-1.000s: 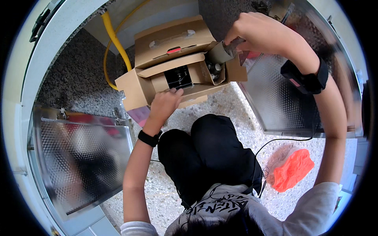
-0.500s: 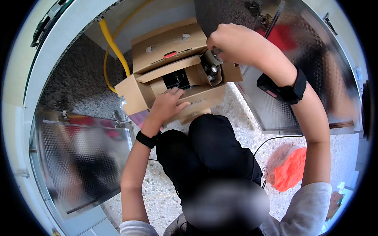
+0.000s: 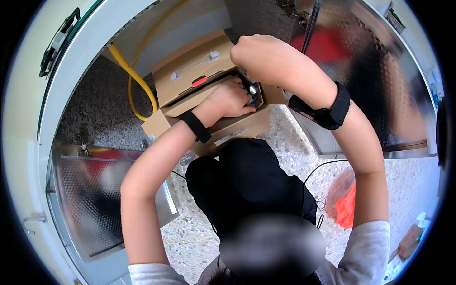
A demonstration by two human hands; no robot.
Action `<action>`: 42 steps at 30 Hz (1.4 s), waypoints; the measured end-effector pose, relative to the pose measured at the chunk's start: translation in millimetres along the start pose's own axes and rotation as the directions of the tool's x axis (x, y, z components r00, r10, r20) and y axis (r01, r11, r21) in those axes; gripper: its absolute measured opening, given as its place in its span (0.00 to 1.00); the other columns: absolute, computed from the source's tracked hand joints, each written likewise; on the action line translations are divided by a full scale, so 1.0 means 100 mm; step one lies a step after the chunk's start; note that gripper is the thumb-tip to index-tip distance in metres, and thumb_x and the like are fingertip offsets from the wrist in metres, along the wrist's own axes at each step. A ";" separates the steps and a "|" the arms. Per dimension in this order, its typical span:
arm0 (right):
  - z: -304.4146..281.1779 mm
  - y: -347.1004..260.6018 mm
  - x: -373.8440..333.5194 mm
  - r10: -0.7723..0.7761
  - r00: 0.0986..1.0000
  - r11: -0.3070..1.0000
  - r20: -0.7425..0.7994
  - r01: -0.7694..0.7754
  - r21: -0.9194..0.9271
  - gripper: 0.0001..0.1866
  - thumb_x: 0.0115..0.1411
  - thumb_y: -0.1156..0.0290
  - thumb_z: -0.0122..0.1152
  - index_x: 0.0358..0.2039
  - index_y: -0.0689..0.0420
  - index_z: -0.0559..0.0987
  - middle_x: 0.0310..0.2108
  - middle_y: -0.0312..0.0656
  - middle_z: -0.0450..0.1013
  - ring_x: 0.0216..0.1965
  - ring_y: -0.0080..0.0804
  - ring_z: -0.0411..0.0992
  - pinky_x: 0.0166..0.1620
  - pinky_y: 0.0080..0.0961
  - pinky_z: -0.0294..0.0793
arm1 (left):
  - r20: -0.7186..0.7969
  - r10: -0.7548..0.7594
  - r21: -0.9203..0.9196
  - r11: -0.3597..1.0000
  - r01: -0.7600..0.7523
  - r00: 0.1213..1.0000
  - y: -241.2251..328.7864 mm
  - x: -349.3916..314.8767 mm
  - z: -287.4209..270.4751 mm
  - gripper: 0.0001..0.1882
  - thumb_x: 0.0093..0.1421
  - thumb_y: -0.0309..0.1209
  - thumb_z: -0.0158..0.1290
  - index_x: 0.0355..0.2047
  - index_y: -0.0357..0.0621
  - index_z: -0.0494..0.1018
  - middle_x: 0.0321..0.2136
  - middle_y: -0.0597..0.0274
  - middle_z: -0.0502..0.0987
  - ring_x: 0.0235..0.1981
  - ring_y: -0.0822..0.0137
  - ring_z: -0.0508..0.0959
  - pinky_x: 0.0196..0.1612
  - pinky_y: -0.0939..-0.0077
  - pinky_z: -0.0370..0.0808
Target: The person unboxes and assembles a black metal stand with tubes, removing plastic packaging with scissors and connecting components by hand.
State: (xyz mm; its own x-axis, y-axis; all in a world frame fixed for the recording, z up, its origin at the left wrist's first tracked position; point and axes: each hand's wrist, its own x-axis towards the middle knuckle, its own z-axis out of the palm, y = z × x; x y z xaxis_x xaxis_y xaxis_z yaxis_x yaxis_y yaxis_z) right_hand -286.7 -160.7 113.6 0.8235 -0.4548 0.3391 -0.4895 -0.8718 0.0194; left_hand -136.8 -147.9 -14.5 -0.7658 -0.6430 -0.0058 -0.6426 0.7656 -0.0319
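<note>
Dimpled metal is seen in the right cabinet door (image 3: 394, 90) and the left cabinet door (image 3: 95, 204), both swung open over a speckled floor (image 3: 285, 133). Between them, on the far side of the dark-clad knees, an open cardboard box (image 3: 190, 100) is placed, with its lid folded back toward the far wall. A yellow hose (image 3: 135, 72) is hung just left of the box, and an orange-red bag (image 3: 346, 209) is partly covered by the right forearm.

The left hand (image 3: 230, 99) is laid over the box opening, its fingers bent toward the right compartment; whether anything is gripped there cannot be told. The right hand (image 3: 256, 57) is held, fingers curled downward, above the far right corner; its fingertips are hidden by its own back, so its grip cannot be told either. Inside the right compartment, beside the left fingers, a shiny rounded piece (image 3: 253, 89) is glimpsed.

The box could be tipped toward the knees if its near wall were leaned on. Loose contents could be snagged by the flaps, or fingers pinched, since both hands are crowded into one corner. The hose could be pressed if the box were shoved left.
</note>
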 end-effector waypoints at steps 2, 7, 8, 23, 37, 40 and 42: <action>-0.03 0.00 0.01 -0.032 0.999 0.999 -0.017 0.032 -0.006 0.04 0.38 0.79 0.57 0.18 0.64 0.76 0.22 0.52 0.71 0.30 0.47 0.72 0.32 0.32 0.73 | -0.003 0.048 0.050 0.998 -0.048 0.999 -0.04 0.05 -0.01 0.24 0.50 0.50 0.47 0.15 0.41 0.74 0.17 0.55 0.74 0.26 0.56 0.73 0.41 0.68 0.66; 0.02 0.11 -0.07 0.031 0.997 0.999 -0.075 -0.030 0.013 0.05 0.37 0.79 0.58 0.19 0.63 0.76 0.22 0.51 0.71 0.30 0.45 0.72 0.32 0.32 0.73 | 0.341 -0.090 0.121 0.991 0.052 0.936 -0.10 0.21 -0.17 0.30 0.49 0.57 0.44 0.20 0.39 0.76 0.25 0.55 0.76 0.35 0.57 0.72 0.43 0.68 0.65; 0.03 0.16 -0.09 0.020 0.994 1.000 -0.105 -0.018 0.021 0.05 0.37 0.79 0.58 0.19 0.62 0.76 0.22 0.50 0.71 0.30 0.45 0.72 0.32 0.32 0.73 | 0.292 -0.079 0.147 0.988 0.037 0.953 -0.14 0.20 -0.12 0.30 0.49 0.57 0.44 0.20 0.38 0.76 0.25 0.55 0.76 0.35 0.57 0.72 0.44 0.68 0.65; 0.06 0.27 -0.12 0.069 0.991 0.997 -0.113 -0.066 0.031 0.04 0.38 0.79 0.58 0.18 0.64 0.76 0.22 0.51 0.71 0.27 0.44 0.73 0.28 0.30 0.73 | 0.397 -0.103 0.294 0.956 -0.020 0.912 -0.20 0.38 0.01 0.45 0.47 0.70 0.29 0.29 0.38 0.76 0.32 0.54 0.76 0.42 0.59 0.70 0.49 0.68 0.60; 0.11 0.32 -0.12 0.071 0.985 0.997 -0.159 -0.067 0.029 0.04 0.40 0.77 0.56 0.19 0.64 0.76 0.22 0.50 0.71 0.29 0.44 0.73 0.30 0.28 0.74 | 0.651 -0.231 0.303 0.952 0.031 0.723 -0.09 0.57 -0.26 0.48 0.47 0.70 0.30 0.40 0.35 0.71 0.42 0.50 0.71 0.49 0.55 0.65 0.54 0.69 0.55; 0.13 0.29 -0.09 0.104 0.985 0.994 -0.139 -0.100 0.038 0.04 0.40 0.78 0.57 0.20 0.63 0.76 0.23 0.50 0.72 0.29 0.44 0.73 0.30 0.28 0.74 | 0.415 -0.138 0.280 0.960 0.018 0.899 -0.17 0.42 -0.08 0.48 0.46 0.70 0.31 0.43 0.34 0.69 0.44 0.49 0.70 0.50 0.55 0.64 0.54 0.69 0.55; 0.12 0.28 -0.08 0.129 0.987 0.991 -0.097 -0.125 0.045 0.04 0.40 0.78 0.57 0.21 0.63 0.76 0.24 0.50 0.72 0.30 0.43 0.73 0.30 0.28 0.74 | 0.301 -0.121 0.294 0.955 0.029 0.946 -0.22 0.36 0.02 0.48 0.46 0.70 0.32 0.45 0.34 0.68 0.45 0.48 0.69 0.51 0.55 0.64 0.54 0.69 0.55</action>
State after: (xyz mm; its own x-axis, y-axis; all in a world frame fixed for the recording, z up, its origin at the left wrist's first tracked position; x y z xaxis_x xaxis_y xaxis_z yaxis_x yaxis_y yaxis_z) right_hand -303.5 -183.4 99.8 0.7219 -0.5435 0.4284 -0.5750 -0.8155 -0.0655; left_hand -149.7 -187.9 -16.0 -0.6393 -0.7070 -0.3024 -0.6284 0.7070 -0.3244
